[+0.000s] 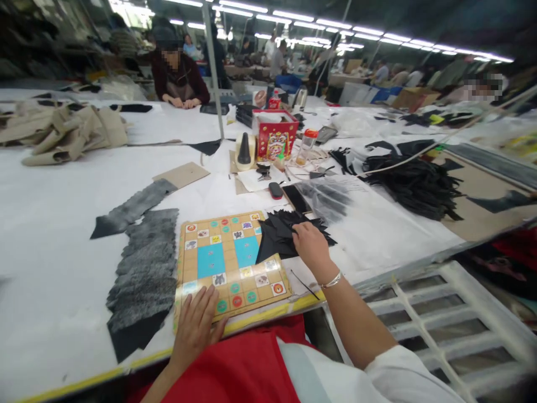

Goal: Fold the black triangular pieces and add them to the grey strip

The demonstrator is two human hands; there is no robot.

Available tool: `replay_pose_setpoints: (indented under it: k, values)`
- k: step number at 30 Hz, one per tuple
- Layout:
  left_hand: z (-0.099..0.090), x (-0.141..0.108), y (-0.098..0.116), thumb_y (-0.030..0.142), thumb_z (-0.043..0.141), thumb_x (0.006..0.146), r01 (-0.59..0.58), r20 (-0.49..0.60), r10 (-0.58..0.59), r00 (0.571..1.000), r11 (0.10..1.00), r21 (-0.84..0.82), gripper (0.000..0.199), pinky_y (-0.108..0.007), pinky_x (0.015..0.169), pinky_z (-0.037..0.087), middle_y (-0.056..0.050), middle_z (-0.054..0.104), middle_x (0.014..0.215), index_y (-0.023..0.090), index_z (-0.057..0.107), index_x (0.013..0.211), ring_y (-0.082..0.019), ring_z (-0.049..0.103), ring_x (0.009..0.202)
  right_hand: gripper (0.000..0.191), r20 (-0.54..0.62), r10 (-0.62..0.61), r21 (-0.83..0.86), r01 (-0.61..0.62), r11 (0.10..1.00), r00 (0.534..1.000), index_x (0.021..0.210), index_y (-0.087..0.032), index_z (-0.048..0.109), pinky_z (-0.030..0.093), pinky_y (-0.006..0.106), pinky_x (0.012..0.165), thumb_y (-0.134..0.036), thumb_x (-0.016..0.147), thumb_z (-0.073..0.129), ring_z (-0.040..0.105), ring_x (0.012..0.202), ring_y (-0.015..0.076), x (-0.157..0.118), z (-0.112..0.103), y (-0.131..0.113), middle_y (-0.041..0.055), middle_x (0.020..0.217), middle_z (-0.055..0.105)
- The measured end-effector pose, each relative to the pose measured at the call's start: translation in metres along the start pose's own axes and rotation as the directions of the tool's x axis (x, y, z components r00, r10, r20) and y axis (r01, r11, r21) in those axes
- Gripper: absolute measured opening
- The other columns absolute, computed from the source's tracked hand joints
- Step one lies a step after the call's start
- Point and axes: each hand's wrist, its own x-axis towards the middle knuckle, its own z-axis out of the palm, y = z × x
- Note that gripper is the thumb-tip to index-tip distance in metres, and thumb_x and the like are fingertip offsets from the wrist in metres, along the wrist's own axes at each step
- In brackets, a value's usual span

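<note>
My left hand (197, 322) lies flat, fingers stretched out, on the lower left corner of a game board (230, 252) with animal pictures and blue rectangles. My right hand (311, 246) is over a heap of black cut pieces (274, 229) that overlaps the board's right side. Its fingers are curled and pinch at a black piece in the heap; the fingertips are partly hidden. Left of the board lies a fanned row of overlapping dark grey pieces (146, 268), with a narrower grey row (136, 207) above it.
Beyond the heap are a phone (297, 198), a small black and red object (276, 190), a red box (274, 134) and an orange-lidded jar (307, 146). Black strips (415, 184) are piled at right, beige pieces (71, 131) at far left. A co-worker (178, 78) leans on the far table.
</note>
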Motion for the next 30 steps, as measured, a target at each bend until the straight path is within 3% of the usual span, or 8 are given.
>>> replay_pose_setpoints:
  k: [4,8,11,15,19,22,27,30]
  values:
    - [-0.034,-0.020,-0.003,0.022,0.058,0.083,0.063,-0.049,-0.063,0.997,0.998,-0.011,0.025,-0.036,0.092,0.040,-0.003,0.070,0.091,0.020,0.057,0.108,-0.019,0.063,0.089,0.020,-0.081,-0.336,0.276,0.345,0.897,0.938,0.099,-0.016,0.061,0.040,0.029,0.082,-0.023,0.090,0.045,0.054,0.092,0.0189,-0.023,0.024,-0.074,0.0086,0.096,0.061]
    - [-0.064,-0.054,-0.017,0.019,0.057,0.083,0.257,0.005,-0.257,0.966,0.966,0.026,0.006,-0.033,0.078,0.041,0.000,0.067,0.075,0.019,0.060,0.088,-0.016,0.059,0.077,0.019,-0.058,-0.683,0.438,0.633,0.638,0.728,0.094,-0.017,0.062,0.038,0.029,0.078,-0.024,0.092,0.044,0.053,0.087,0.0178,-0.057,0.046,-0.165,0.0072,0.093,0.062]
    - [-0.082,-0.081,-0.029,0.019,0.056,0.084,0.425,0.009,-0.427,0.904,0.902,0.082,0.007,-0.034,0.078,0.039,-0.001,0.066,0.077,0.019,0.062,0.087,-0.017,0.057,0.079,0.018,-0.053,-0.823,0.463,0.744,0.482,0.566,0.090,-0.017,0.062,0.035,0.029,0.076,-0.024,0.092,0.045,0.050,0.084,0.0172,-0.076,0.049,-0.220,0.0062,0.090,0.061]
    - [-0.095,-0.103,-0.044,0.019,0.055,0.085,0.541,-0.034,-0.540,0.841,0.836,0.093,0.012,-0.035,0.080,0.039,-0.003,0.066,0.084,0.019,0.064,0.093,-0.017,0.057,0.084,0.018,-0.075,-0.890,0.394,0.833,0.389,0.451,0.092,-0.017,0.060,0.032,0.031,0.075,-0.028,0.092,0.045,0.048,0.086,0.0189,-0.087,0.050,-0.279,0.0076,0.092,0.059]
    - [-0.099,-0.109,-0.058,0.020,0.054,0.086,0.595,-0.074,-0.590,0.804,0.801,0.070,0.013,-0.035,0.083,0.040,-0.004,0.066,0.089,0.019,0.063,0.095,-0.018,0.056,0.087,0.015,0.021,-0.908,0.320,0.857,0.404,0.419,0.086,-0.016,0.058,0.030,0.032,0.070,-0.022,0.091,0.045,0.047,0.082,0.0201,-0.088,0.054,-0.316,0.0082,0.086,0.057]
    - [-0.099,-0.109,-0.067,0.022,0.053,0.086,0.582,-0.039,-0.581,0.813,0.807,0.097,0.019,-0.037,0.087,0.039,-0.005,0.066,0.101,0.019,0.062,0.103,-0.020,0.056,0.095,0.016,0.063,-0.905,0.312,0.853,0.418,0.420,0.084,-0.016,0.058,0.031,0.031,0.070,-0.019,0.090,0.044,0.047,0.080,0.0197,-0.088,0.060,-0.324,0.0080,0.085,0.057]
    - [-0.094,-0.101,-0.081,0.028,0.049,0.089,0.594,0.030,-0.608,0.794,0.785,0.177,0.022,-0.038,0.085,0.038,-0.007,0.065,0.103,0.018,0.063,0.103,-0.022,0.054,0.096,0.020,0.053,-0.852,0.449,0.750,0.486,0.521,0.078,-0.018,0.059,0.033,0.028,0.070,-0.022,0.090,0.043,0.048,0.075,0.0163,-0.081,0.066,-0.321,0.0049,0.079,0.057]
    - [-0.092,-0.092,-0.086,0.032,0.047,0.090,0.603,0.080,-0.632,0.771,0.765,0.229,0.025,-0.039,0.082,0.038,-0.008,0.064,0.099,0.019,0.063,0.104,-0.022,0.053,0.092,0.018,0.008,-0.766,0.613,0.602,0.511,0.643,0.076,-0.018,0.059,0.036,0.026,0.070,-0.020,0.087,0.045,0.050,0.075,0.0148,-0.074,0.064,-0.321,0.0029,0.076,0.056]
